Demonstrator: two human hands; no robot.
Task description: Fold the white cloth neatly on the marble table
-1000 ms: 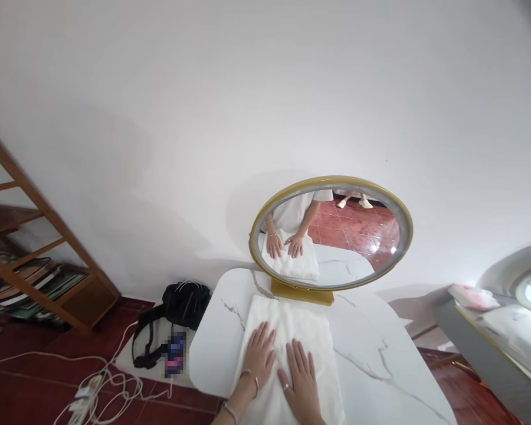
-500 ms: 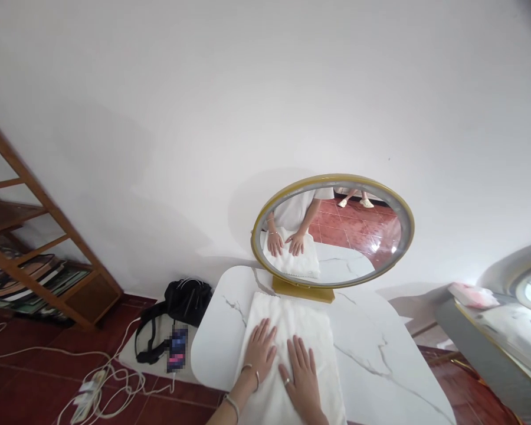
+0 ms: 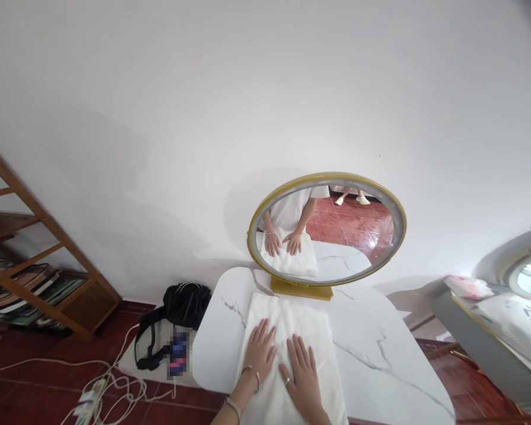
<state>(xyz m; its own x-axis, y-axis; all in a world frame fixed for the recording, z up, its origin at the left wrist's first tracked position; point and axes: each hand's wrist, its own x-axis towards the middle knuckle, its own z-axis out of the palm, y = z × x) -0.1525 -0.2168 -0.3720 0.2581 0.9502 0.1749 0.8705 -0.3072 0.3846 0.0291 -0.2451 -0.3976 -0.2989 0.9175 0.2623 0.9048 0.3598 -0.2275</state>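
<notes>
Fingers (image 3: 264,332) of 2 hands (image 3: 258,357) lie spread before the mirror (image 3: 327,231), empty, on probably soft, light cloth (image 3: 288,319); grasp its edges.

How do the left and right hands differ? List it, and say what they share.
The left hand has bangles at its wrist; the right hand shows none. The right hand wears a ring; the left hand shows none. Both lie palm down on the white cloth.

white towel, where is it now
In the head view, the towel lies low, just right of centre, on the table in front of the mirror, under the left hand and right hand.
</notes>
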